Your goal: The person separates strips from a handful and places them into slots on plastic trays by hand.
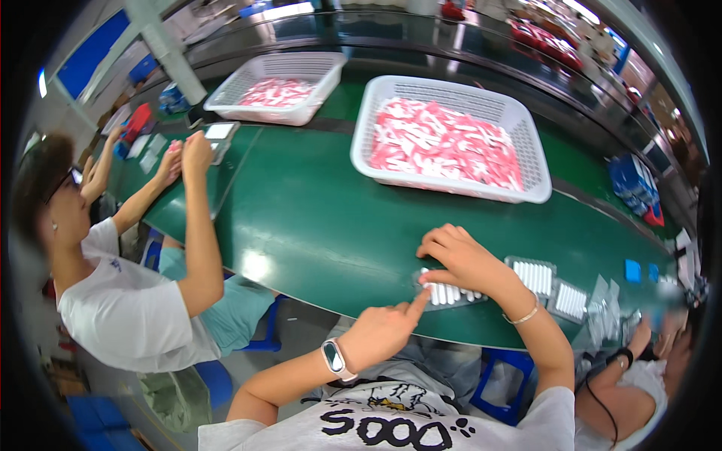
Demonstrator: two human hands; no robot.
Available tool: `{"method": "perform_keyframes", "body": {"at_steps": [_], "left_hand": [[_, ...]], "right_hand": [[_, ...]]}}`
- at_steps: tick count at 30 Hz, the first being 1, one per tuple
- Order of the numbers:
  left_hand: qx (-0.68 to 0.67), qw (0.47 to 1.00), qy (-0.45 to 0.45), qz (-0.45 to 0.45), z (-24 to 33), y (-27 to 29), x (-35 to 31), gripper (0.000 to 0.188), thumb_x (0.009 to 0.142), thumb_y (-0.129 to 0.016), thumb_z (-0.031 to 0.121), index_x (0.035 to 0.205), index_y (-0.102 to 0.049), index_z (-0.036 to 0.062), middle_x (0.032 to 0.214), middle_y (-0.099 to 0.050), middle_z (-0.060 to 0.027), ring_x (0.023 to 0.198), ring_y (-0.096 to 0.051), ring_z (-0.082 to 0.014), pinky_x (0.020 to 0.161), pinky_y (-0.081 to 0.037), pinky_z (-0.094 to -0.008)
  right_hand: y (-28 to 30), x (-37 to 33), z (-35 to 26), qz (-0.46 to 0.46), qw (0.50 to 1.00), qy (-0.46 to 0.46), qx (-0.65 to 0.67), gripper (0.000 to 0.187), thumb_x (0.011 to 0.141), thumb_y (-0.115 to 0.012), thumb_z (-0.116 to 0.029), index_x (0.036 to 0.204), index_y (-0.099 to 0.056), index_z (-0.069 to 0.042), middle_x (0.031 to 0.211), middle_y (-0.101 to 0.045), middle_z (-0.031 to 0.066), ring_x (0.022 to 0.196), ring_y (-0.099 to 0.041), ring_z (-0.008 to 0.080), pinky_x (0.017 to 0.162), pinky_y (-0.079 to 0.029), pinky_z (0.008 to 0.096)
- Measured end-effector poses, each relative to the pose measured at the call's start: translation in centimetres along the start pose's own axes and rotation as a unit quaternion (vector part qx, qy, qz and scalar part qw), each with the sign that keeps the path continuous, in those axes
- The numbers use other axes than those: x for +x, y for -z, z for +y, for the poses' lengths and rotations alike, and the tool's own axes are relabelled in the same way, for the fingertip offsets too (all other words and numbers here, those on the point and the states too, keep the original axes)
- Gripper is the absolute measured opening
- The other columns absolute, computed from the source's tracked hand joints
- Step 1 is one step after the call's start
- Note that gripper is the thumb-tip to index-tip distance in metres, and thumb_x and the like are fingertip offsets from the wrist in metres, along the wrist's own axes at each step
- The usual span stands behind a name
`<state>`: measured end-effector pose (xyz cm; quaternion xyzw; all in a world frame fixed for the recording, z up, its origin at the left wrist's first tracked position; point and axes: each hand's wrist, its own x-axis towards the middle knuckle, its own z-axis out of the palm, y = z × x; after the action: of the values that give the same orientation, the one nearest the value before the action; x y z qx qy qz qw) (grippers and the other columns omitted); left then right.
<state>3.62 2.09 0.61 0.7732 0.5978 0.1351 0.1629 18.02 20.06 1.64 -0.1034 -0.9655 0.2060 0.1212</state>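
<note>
A clear plastic tray (460, 304) with a row of white sticks lies at the table's near edge in front of me. My left hand (380, 334), with a pale watch on the wrist, reaches its outstretched index finger to the tray's left end; its other fingers are curled and partly hidden. Arched over the same tray is my right hand (468, 263), its fingers apart and its thumb close to the left index fingertip. Nothing shows in its grasp. Part of the tray is covered by my right hand.
Beyond my hands stands a white basket (451, 184) heaped with pink-and-white pieces; another basket (274, 113) is farther left. More filled trays (532, 278) and clear bags (602, 308) lie to the right. A co-worker (135, 301) sits at left, another person (624, 391) at right.
</note>
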Motion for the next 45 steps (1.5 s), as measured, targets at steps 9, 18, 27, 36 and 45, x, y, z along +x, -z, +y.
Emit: {"method": "perform_keyframes", "body": {"at_steps": [9,18,27,36,45], "left_hand": [[0.033,0.998,-0.031,-0.04,0.7,0.8,0.7,0.047,0.085,-0.057,0.008,0.13,-0.047,-0.0029,0.075,-0.064,-0.0117,0.059,-0.064,-0.0265,0.053,-0.052,-0.0358],[0.061,0.995,-0.023,-0.074,1.5,1.6,0.5,0.046,0.087,-0.056,0.008,0.131,-0.046,-0.0028,0.078,-0.065,-0.0133,0.061,-0.065,-0.0276,0.054,-0.052,-0.0365],[-0.015,0.997,-0.067,-0.037,2.5,2.3,2.2,0.044,0.09,-0.054,0.011,0.132,-0.045,0.002,0.077,-0.066,-0.0152,0.059,-0.064,-0.0307,0.052,-0.051,-0.0396],[0.045,0.992,-0.053,-0.109,2.7,1.7,4.2,0.048,0.091,-0.051,0.013,0.136,-0.041,0.0008,0.063,-0.063,-0.0149,0.053,-0.062,-0.034,0.049,-0.049,-0.0432],[0.027,0.978,-0.063,-0.195,2.2,2.8,4.8,0.054,0.09,-0.049,0.013,0.143,-0.035,0.0108,0.066,-0.063,-0.0159,0.059,-0.063,-0.0339,0.056,-0.05,-0.045]], "right_hand": [[1.4,-4.5,1.3,0.024,0.995,-0.092,0.032,0.031,0.082,-0.07,-0.035,0.098,-0.064,-0.008,0.1,-0.062,0.004,0.099,-0.053,0.0219,0.089,-0.036,0.0343],[0.9,-6.9,0.7,0.032,0.981,-0.163,0.102,0.028,0.085,-0.068,-0.031,0.105,-0.066,-0.011,0.103,-0.061,0.0017,0.102,-0.052,0.0192,0.092,-0.029,0.035],[1.3,-6.3,1.5,-0.02,0.97,-0.191,0.151,0.028,0.08,-0.072,-0.03,0.103,-0.065,-0.014,0.102,-0.062,-0.0005,0.103,-0.051,0.0182,0.091,-0.028,0.0356],[1.8,-5.8,1.0,-0.088,0.963,-0.222,0.123,0.037,0.08,-0.072,-0.031,0.11,-0.061,-0.014,0.106,-0.058,0.0011,0.105,-0.05,0.0197,0.09,-0.028,0.0355],[0.9,-6.7,0.8,-0.048,0.968,-0.219,0.116,0.035,0.085,-0.067,-0.032,0.114,-0.06,-0.014,0.107,-0.057,0.0016,0.105,-0.047,0.0211,0.092,-0.028,0.0373]]}}
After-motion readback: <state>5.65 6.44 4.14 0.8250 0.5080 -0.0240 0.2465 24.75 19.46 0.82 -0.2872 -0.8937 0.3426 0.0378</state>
